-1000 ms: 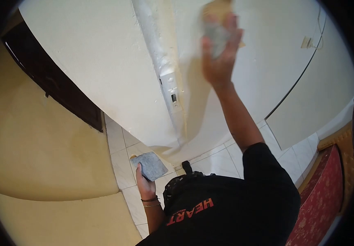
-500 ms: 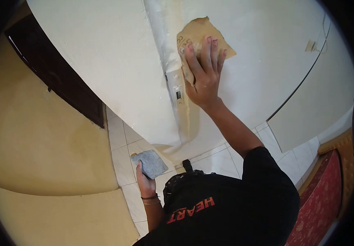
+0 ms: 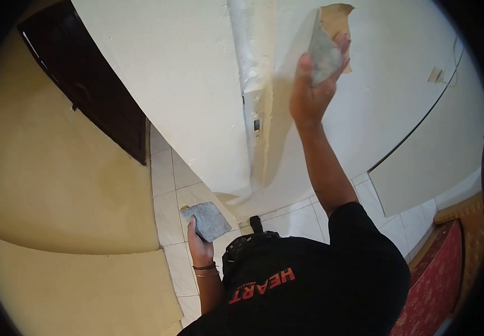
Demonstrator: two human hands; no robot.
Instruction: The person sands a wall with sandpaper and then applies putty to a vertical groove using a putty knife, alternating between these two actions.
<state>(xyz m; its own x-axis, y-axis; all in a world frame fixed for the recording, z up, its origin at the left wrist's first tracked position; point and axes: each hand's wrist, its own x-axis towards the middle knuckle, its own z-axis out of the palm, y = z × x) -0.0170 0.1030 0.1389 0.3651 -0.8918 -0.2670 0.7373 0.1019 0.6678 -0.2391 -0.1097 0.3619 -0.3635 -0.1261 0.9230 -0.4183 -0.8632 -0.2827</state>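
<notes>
In my right hand (image 3: 316,101), raised high near the white wall (image 3: 387,112), is a piece of sandpaper (image 3: 325,59). Its grey abrasive side partly faces me, and the brown paper backing shows beyond it, bent at the top. The thumb lies on the near side, the other fingers behind. Lower down, my left hand (image 3: 200,246) grips a second grey sheet of sandpaper (image 3: 211,222) by its edge, thumb on top. Between them runs a rough, whitish vertical frame (image 3: 261,84) with a small dark slot (image 3: 257,125).
A dark door (image 3: 93,73) stands at the left beside a yellowish wall (image 3: 57,179). Pale floor tiles (image 3: 177,218) lie below. To the right are a wall socket (image 3: 436,74) with a cable, a light panel (image 3: 427,162) and red patterned upholstery (image 3: 432,274).
My right hand has moved up and right, away from the frame, and turned, so the sandpaper's grey side now shows. My left hand has barely moved.
</notes>
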